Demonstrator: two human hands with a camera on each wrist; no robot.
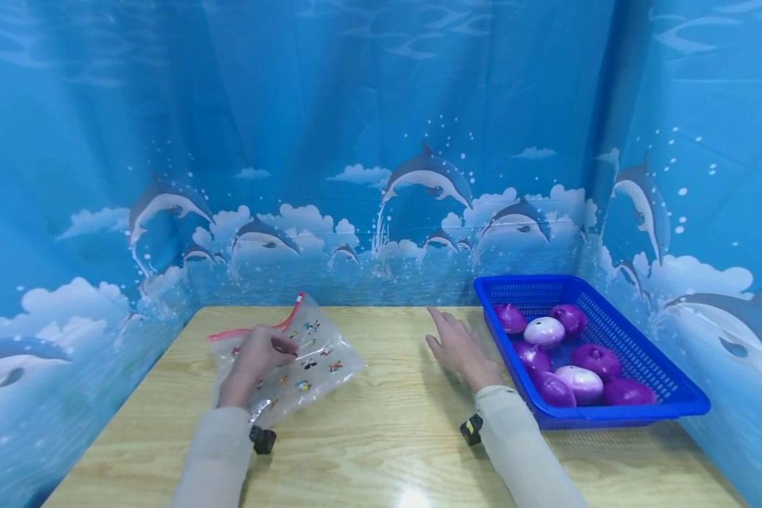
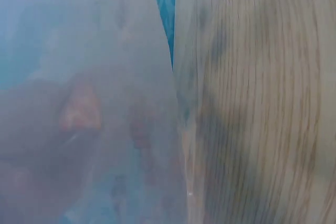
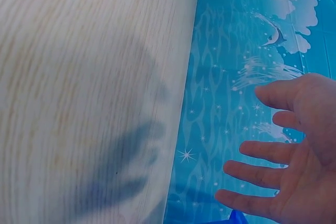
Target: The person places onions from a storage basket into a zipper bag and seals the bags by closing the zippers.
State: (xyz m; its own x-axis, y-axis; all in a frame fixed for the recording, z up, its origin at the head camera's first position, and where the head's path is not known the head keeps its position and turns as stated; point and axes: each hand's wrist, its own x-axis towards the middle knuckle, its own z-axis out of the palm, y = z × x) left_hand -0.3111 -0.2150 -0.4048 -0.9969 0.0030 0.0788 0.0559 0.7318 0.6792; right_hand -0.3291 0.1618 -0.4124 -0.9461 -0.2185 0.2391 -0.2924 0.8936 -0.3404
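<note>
A clear zip bag (image 1: 317,353) with a red zip edge and small coloured cartoon prints hangs over the left part of the table. My left hand (image 1: 257,363) pinches it with curled fingers. In the left wrist view, the bag's cloudy film (image 2: 121,40) covers much of the frame, and the hand (image 2: 79,114) shows blurred through it. Above the table, left of the blue basket, my right hand (image 1: 460,349) is held out with nothing in it. The right wrist view shows that hand (image 3: 307,161) with its fingers spread and nearly straight.
A blue plastic basket (image 1: 679,406) with perforated sides stands at the right of the wooden table (image 1: 381,437). Several purple onions (image 1: 597,361) lie in it, along with paler white-and-purple ones (image 1: 544,331). A blue dolphin-print curtain (image 1: 355,106) encloses the back and both sides.
</note>
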